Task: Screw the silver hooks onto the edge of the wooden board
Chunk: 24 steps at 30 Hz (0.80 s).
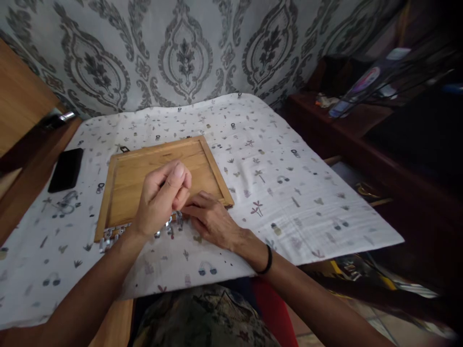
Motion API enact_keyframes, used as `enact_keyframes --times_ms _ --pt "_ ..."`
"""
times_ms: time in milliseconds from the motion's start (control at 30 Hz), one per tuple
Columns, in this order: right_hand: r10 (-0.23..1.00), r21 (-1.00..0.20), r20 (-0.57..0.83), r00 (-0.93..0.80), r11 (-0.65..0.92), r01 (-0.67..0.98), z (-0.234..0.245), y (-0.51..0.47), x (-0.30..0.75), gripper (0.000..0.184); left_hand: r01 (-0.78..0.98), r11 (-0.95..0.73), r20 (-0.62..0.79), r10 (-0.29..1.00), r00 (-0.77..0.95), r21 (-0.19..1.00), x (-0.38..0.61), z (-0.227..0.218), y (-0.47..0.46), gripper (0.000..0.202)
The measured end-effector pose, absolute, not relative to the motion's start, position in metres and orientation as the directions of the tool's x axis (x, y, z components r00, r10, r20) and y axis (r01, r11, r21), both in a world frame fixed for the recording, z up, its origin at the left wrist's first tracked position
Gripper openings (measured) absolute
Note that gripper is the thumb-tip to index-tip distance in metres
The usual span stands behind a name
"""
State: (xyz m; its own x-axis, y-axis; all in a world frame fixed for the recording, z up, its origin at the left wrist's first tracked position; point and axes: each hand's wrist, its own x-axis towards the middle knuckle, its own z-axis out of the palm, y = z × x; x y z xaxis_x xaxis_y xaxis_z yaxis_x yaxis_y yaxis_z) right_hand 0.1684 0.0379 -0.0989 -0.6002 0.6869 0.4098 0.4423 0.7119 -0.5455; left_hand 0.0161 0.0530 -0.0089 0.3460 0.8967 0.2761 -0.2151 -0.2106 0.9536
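Note:
A wooden framed panel [125, 180] lies flat on the patterned cloth, its inner board set within a raised border. Along its near edge runs a row of small shiny metal pieces that look like hooks or clips [105, 241]. My left hand [162, 195] is closed in a fist above the panel's near side; whatever is inside the fingers is hidden. Beside it, lower and to the right, my right hand [217, 221] rests at the panel's near edge. Its fingers are bent together by the metal pieces [177, 220], and their tips are partly hidden.
A white printed cloth [275, 207] covers the table. At the left lies a black phone-like rectangle [66, 169], near wooden furniture [32, 178]. Patterned wall covering [184, 58] rises behind. A dark red shelf [361, 113] with a bottle [369, 82] stands at the right.

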Motion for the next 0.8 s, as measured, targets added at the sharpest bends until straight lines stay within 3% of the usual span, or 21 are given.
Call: enact_keyframes --times_ms 200,467,600,800 --pt "0.674 -0.513 0.438 -0.595 0.731 0.45 -0.102 0.04 0.17 0.031 -0.262 -0.104 0.215 0.872 0.441 0.959 0.007 -0.005 0.056 0.039" --pt "0.65 -0.471 0.456 -0.608 0.756 0.455 -0.105 0.04 0.169 0.031 -0.187 -0.255 0.257 0.966 -0.011 0.949 0.025 -0.004 0.046 0.047" --pt "0.655 -0.461 0.437 -0.617 0.752 0.472 -0.104 0.039 0.169 0.03 -0.225 -0.272 0.264 0.962 -0.065 0.936 0.033 -0.006 0.041 0.051" --pt "0.654 -0.453 0.42 -0.629 0.752 0.479 -0.102 0.039 0.17 0.03 -0.161 -0.275 0.276 0.961 -0.015 0.948 0.033 -0.007 0.044 0.055"
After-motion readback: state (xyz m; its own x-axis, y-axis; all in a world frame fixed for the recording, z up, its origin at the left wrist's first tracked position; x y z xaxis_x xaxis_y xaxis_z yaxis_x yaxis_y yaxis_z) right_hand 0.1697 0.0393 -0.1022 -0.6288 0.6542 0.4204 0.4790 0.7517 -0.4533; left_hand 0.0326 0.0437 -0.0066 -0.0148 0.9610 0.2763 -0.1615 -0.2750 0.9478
